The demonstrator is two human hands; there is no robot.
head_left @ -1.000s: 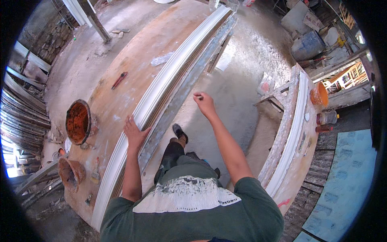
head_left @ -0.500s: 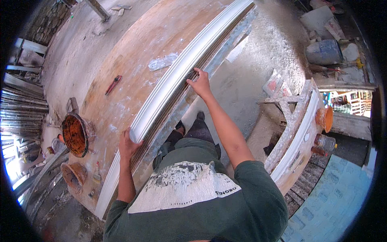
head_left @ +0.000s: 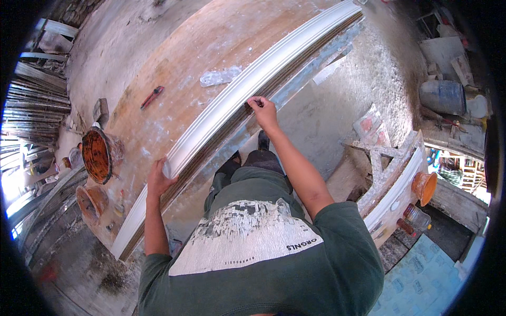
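Right hand [head_left: 265, 113], earlier off white moulding [head_left: 213, 121], now reaching its brown side, fingers pinching together, contents unclear; left hand [head_left: 159, 179] resting across, thumb apart. Moulding lying along tabletop [head_left: 174, 118]; uneven pressing possibly risking slip.

Looks steeply down and forward from head, left one of fisheye pair; close above shirt [head_left: 321, 271], farther from table [head_left: 171, 121] and floor [head_left: 311, 124].

Dusty grey floor [head_left: 311, 129], stained wooden tabletop [head_left: 182, 58], bright daylight [head_left: 17, 181] at both sides
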